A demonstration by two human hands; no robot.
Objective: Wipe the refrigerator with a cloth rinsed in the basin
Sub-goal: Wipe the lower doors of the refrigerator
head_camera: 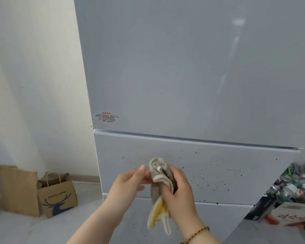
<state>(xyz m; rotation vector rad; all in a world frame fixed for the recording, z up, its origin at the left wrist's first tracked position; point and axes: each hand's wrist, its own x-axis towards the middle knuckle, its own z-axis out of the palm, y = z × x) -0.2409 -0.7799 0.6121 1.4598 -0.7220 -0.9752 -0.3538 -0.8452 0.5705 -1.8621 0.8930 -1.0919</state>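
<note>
I have the cloth (159,175) bunched in my right hand (179,191), fingers curled round its middle. The top sticks up in a grey wad and a yellow-and-cream tail hangs below my palm. My left hand (128,184) reaches in from the side with its fingers mostly straight and their tips against the cloth's left edge. I cannot tell whether they pinch it or only steady it.

The cloth is in the air just in front of the refrigerator (183,76), level with the middle drawer front (218,173) and nearer its left edge. That panel is peppered with dark specks (203,178), thickest toward its right side. No basin is in view.

The cloth looks soft, limp and light. It should fold to any shape, but the loose tail may drag or drip. I would gather the tail up and fold the cloth into a flat pad under my palm, then press it flat on the panel. The door looks smooth and hard, so the pad should slide easily. Dried specks may need firmer rubbing.

Paper bags (57,196) stand on the floor to the left.
</note>
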